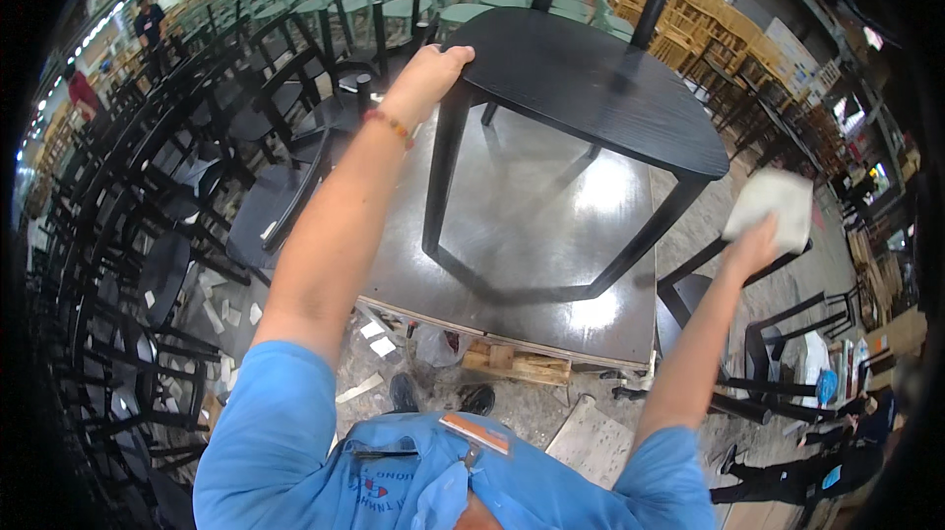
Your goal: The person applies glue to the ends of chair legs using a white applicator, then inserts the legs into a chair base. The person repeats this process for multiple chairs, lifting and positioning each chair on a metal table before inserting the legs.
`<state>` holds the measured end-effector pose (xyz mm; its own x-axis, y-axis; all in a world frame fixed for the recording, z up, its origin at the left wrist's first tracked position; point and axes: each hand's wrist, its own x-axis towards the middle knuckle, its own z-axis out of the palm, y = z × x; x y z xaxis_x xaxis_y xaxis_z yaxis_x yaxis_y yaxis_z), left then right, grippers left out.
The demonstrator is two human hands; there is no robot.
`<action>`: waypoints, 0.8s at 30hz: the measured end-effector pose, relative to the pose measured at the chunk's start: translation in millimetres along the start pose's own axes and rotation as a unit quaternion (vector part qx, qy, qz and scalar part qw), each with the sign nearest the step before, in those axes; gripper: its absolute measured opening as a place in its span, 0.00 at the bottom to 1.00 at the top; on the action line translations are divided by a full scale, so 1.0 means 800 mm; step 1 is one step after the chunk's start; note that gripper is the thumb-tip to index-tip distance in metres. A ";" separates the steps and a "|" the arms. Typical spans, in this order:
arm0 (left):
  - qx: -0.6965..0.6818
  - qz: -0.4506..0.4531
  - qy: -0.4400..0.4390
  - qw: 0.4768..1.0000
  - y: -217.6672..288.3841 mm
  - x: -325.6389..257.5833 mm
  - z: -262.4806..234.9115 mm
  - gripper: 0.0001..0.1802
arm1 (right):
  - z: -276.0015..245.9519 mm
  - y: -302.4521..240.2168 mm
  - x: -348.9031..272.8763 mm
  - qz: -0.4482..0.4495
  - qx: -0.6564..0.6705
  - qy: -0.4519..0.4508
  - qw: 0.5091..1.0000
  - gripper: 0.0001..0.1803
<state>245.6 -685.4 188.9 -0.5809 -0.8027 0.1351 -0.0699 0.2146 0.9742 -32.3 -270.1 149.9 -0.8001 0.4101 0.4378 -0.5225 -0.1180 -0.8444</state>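
A black wooden chair (591,77) stands upright on a dark, shiny-topped work table (532,205) in front of me. My left hand (433,75) is closed on the left corner of its seat, with the thumb side on the edge and the other fingers partly hidden. Off to the right of the chair, beyond the table's edge, my right hand (754,249) grips a whitish square pad or folded cloth (778,200). Motion smears the pad, so its material is unclear. It is apart from the chair.
Many black chairs (261,200) crowd the left side. Rows of green chairs (404,6) fill the back. More black chairs (689,296) stand right of the table. White scraps (382,345) litter the floor, and a co-worker (817,471) is at lower right.
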 end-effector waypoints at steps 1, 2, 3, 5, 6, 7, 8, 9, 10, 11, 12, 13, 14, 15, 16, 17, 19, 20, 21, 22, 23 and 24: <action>-0.018 0.007 -0.004 1.000 -0.004 0.001 -0.004 0.17 | -0.031 0.017 -0.056 0.021 0.085 0.009 0.996 0.22; -0.053 0.021 -0.020 0.998 -0.003 0.004 -0.002 0.17 | -0.075 0.038 -0.096 0.103 -0.012 0.031 0.994 0.23; -0.069 0.023 -0.021 0.997 -0.011 0.004 -0.011 0.17 | -0.074 0.051 -0.182 0.209 0.034 0.069 0.975 0.20; -0.048 -0.006 -0.017 0.999 -0.006 -0.002 -0.007 0.17 | -0.097 0.064 -0.356 0.282 -0.181 -0.156 0.929 0.22; -0.038 -0.022 -0.015 0.999 0.000 -0.006 0.000 0.17 | -0.083 0.050 -0.434 0.355 -0.229 -0.322 0.847 0.22; -0.029 -0.033 -0.017 0.999 0.011 -0.008 0.009 0.17 | -0.080 0.051 -0.492 0.287 -0.235 -0.495 0.785 0.20; -0.029 -0.019 -0.026 0.999 0.016 -0.006 0.008 0.19 | -0.090 0.060 -0.547 0.126 -0.193 -0.646 0.727 0.20; -0.052 -0.022 -0.056 0.997 0.023 -0.011 0.014 0.20 | -0.097 0.071 -0.578 0.003 -0.156 -0.711 0.686 0.22; -0.072 -0.026 -0.081 0.994 0.024 -0.020 0.015 0.20 | -0.093 0.077 -0.582 -0.021 -0.141 -0.725 0.674 0.26; -0.087 -0.038 -0.095 0.991 0.015 -0.029 0.003 0.21 | -0.074 0.066 -0.557 0.100 -0.178 -0.720 0.663 0.26; -0.085 -0.052 -0.068 0.993 0.000 -0.033 -0.023 0.22 | -0.058 0.041 -0.523 0.151 -0.178 -0.681 0.694 0.23; -0.083 -0.054 -0.060 0.993 -0.005 -0.038 -0.036 0.21 | -0.040 0.013 -0.480 0.202 -0.177 -0.630 0.729 0.21; -0.086 -0.055 -0.059 0.993 -0.005 -0.043 -0.040 0.20 | -0.033 -0.004 -0.424 0.212 -0.265 -0.555 0.759 0.18; -0.100 -0.047 -0.073 0.991 0.006 -0.044 -0.029 0.19 | -0.048 0.009 -0.357 0.216 -0.310 -0.482 0.790 0.16; -0.107 -0.041 -0.093 0.989 0.010 -0.041 -0.036 0.17 | -0.059 0.012 -0.305 0.163 -0.169 -0.367 0.900 0.14; -0.130 -0.036 -0.098 0.986 0.013 -0.039 -0.024 0.16 | -0.071 0.018 -0.241 0.151 -0.075 -0.263 0.950 0.12; -0.166 -0.044 -0.066 0.983 0.005 -0.046 -0.017 0.16 | -0.079 -0.013 -0.158 0.123 -0.097 -0.189 0.969 0.12; -0.176 -0.048 -0.066 0.981 0.004 -0.048 -0.008 0.16 | -0.091 -0.019 -0.122 0.123 -0.037 -0.185 0.974 0.12; -0.175 -0.055 -0.056 0.981 0.001 -0.050 -0.011 0.17 | -0.087 -0.028 -0.107 0.153 -0.016 -0.172 0.973 0.12; -0.175 -0.062 -0.045 0.982 0.000 -0.050 -0.013 0.17 | -0.078 -0.034 -0.096 0.151 -0.045 -0.173 0.972 0.14; -0.170 -0.051 -0.054 0.983 0.005 -0.051 -0.014 0.17 | -0.072 -0.039 -0.085 0.149 -0.075 -0.172 0.971 0.17; -0.165 -0.044 -0.064 0.983 0.009 -0.052 -0.015 0.18 | -0.062 -0.047 -0.078 0.143 -0.082 -0.195 0.967 0.17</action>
<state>278.9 -657.5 192.8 -0.6827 -0.7294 0.0435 0.1291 -0.0617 0.9897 51.7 -246.1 139.2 -0.9720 0.0059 0.2351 -0.2351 -0.0190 -0.9718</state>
